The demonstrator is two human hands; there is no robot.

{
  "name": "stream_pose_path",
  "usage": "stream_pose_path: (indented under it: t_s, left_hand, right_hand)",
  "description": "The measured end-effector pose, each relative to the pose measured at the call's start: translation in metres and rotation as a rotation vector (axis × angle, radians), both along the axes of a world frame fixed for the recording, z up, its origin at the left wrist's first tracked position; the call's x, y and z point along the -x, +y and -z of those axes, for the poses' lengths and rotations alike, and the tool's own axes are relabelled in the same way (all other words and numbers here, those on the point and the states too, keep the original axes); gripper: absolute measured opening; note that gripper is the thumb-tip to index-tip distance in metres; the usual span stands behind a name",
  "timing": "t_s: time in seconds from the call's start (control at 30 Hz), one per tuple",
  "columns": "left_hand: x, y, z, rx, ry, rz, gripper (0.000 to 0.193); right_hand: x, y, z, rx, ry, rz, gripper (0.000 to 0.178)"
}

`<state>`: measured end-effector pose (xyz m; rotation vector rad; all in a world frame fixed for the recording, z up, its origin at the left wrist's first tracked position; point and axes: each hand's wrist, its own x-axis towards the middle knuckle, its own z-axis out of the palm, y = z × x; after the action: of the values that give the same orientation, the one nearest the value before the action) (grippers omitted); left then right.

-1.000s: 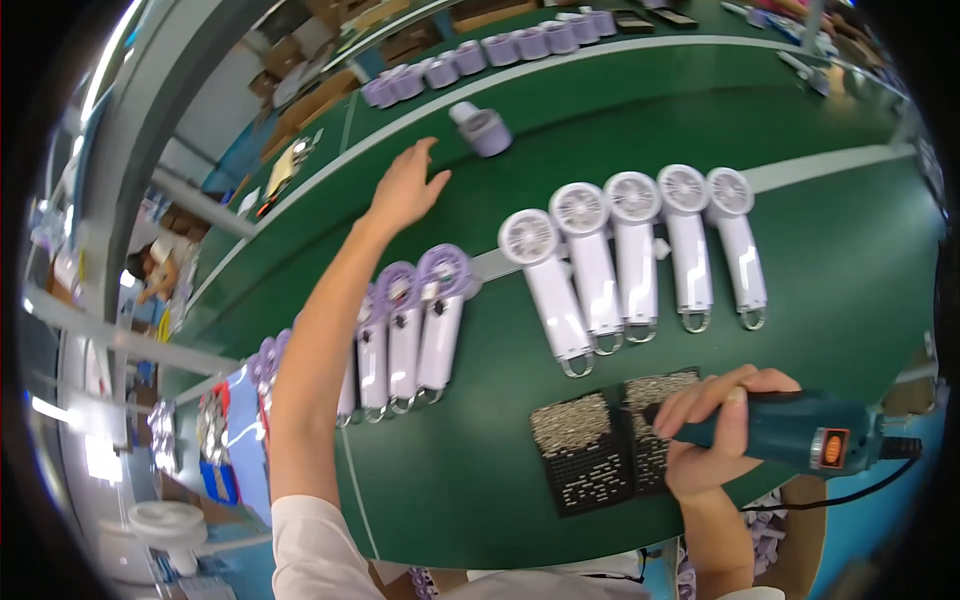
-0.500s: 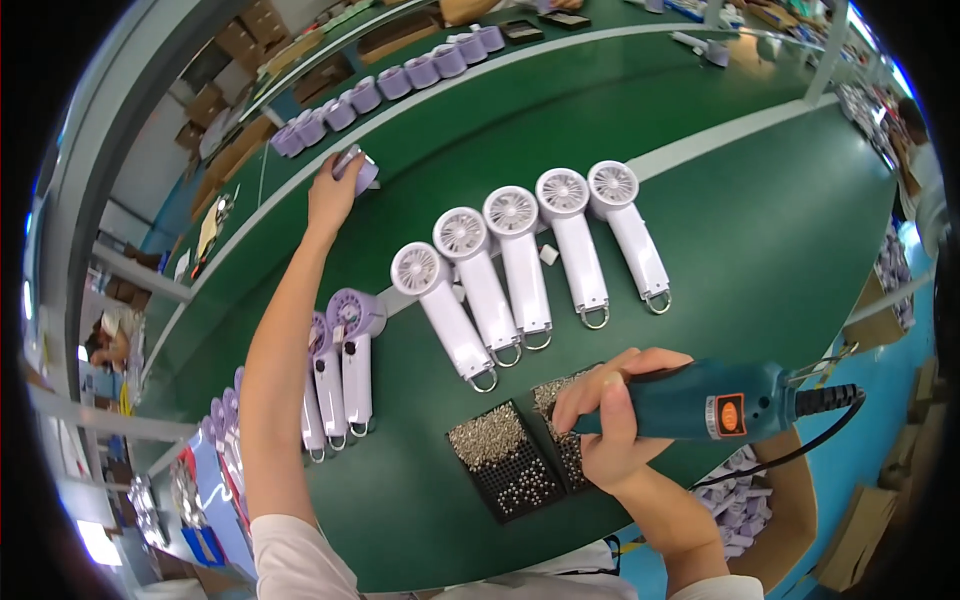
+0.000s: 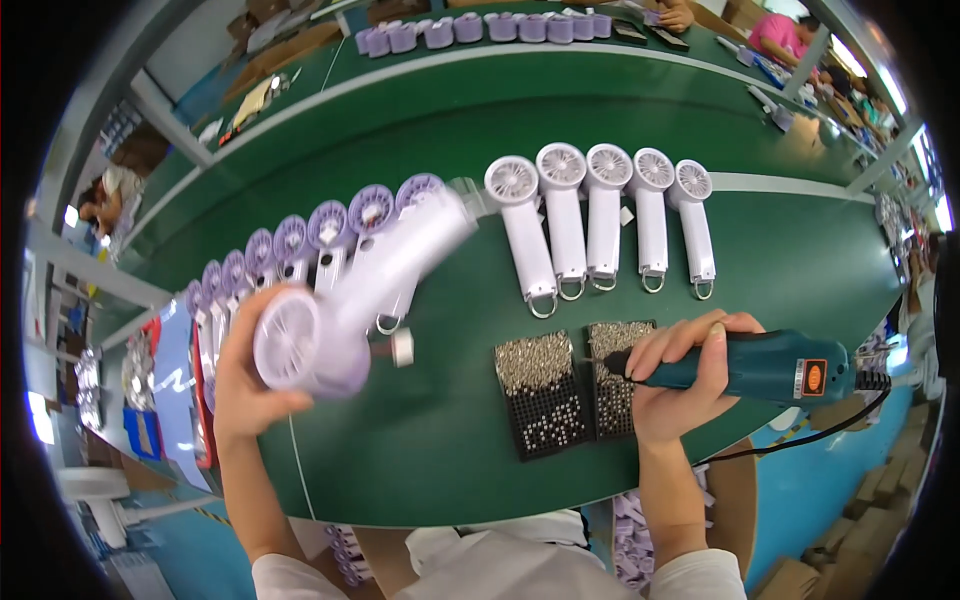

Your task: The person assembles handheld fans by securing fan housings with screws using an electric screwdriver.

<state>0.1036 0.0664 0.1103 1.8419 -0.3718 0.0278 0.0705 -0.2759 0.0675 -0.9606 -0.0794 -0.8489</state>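
Note:
My left hand (image 3: 245,395) is closed round the head of a pale handheld fan (image 3: 395,260), whose handle slants up and away to the right, blurred by motion. A small white block (image 3: 402,348) hangs beside the fan head on what looks like a thin lead. In my right hand (image 3: 685,375) is a teal electric screwdriver (image 3: 770,370), held level with its bit pointing left. That bit is over the inner edges of two black screw trays (image 3: 522,408), which hold many small silver screws.
Several finished-looking white fans (image 3: 606,220) lie in a row ahead. Purple-headed fans with open backs (image 3: 330,225) line the left side. Purple housings (image 3: 438,35) stand on the far bench. The screwdriver's black cable (image 3: 800,445) loops off the right edge. Co-workers sit beyond.
My left hand has come back from the far left toward me and now carries a white fan. The screwdriver has moved slightly, its bit now showing over the screw trays. The view has turned left.

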Motion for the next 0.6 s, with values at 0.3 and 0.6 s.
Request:
stream_pose_path:
  t_s: [0.3, 0.6]
  left_hand:
    - [0.074, 0.038, 0.074, 0.012, 0.329, 0.379, 0.081]
    - [0.085, 0.025, 0.097, -0.135, 0.251, 0.373, 0.082]
  right_hand:
    - [0.022, 0.021, -0.011, 0.208, 0.084, -0.149, 0.019]
    - [0.031, 0.047, 0.011, 0.375, 0.201, -0.281, 0.024]
